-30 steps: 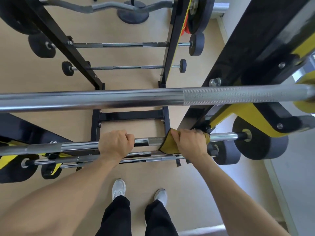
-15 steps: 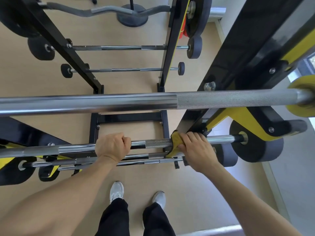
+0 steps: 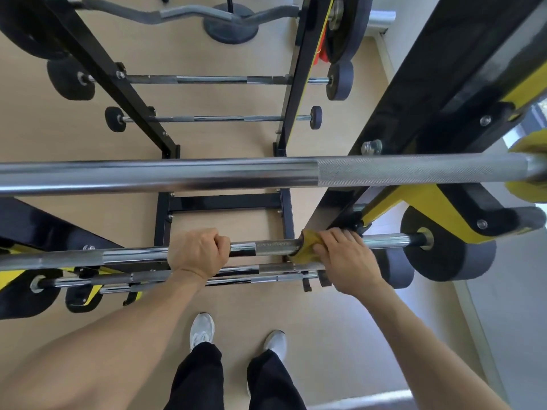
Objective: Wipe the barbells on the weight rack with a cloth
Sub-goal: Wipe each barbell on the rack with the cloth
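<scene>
One barbell is mid-wipe: right hand clutches the yellow cloth around it, left hand grips bare bar; other bars apparently remain.

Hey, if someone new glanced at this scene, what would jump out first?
A thick chrome bar spans the frame's middle. Below it, the left hand grips a thinner barbell while the right hand wraps a yellow cloth around it, beside the rack's black-and-yellow upright.
</scene>
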The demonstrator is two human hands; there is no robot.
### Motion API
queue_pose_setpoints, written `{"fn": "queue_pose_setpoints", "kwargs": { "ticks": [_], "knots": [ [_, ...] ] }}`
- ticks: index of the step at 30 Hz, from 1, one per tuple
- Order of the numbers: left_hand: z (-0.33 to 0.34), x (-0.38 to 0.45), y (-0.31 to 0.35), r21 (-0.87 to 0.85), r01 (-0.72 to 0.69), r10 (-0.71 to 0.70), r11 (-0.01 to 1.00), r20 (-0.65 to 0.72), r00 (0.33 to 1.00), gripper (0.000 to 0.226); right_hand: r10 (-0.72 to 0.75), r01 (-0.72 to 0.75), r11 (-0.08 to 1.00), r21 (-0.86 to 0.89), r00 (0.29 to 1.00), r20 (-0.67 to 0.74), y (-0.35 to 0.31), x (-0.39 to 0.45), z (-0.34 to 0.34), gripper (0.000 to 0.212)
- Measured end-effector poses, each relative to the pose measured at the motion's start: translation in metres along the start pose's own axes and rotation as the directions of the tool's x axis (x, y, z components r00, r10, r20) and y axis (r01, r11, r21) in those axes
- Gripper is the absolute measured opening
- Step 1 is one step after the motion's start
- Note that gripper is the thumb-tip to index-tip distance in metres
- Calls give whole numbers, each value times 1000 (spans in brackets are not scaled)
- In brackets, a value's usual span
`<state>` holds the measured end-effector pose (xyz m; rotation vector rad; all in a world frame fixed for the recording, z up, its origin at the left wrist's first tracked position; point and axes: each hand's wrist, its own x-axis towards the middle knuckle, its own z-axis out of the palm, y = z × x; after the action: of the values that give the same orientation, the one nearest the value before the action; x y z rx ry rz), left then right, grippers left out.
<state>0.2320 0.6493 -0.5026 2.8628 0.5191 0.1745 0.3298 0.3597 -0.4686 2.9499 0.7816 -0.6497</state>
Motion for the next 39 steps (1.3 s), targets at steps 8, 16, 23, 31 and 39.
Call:
{"fn": "queue_pose_setpoints", "kwargs": {
  "ticks": [8,16,23,31,39],
  "knots": [
    [-2,-1,0,24,-31,31,999,10,999,37,-279,288,956,62,952,-127,-125,17,13,33],
    [3,-1,0,36,-13,14,999,-24,1000,36,-188,200,965,-168,979,84,4,-1,-13,56],
    [9,-4,-4,50,-28,27,998,5,1000,41,-487,486,873,-36,873,-24,-129,47,-2,33],
    [2,-2,0,51,-55,60,997,-116,991,33,-199,222,971,-83,954,224,4,29,-21,53],
    [13,-4,-6,-2,-59,59,998,-100,993,37,-169,186,949,-255,982,90,-38,23,-14,47]
  ]
}}
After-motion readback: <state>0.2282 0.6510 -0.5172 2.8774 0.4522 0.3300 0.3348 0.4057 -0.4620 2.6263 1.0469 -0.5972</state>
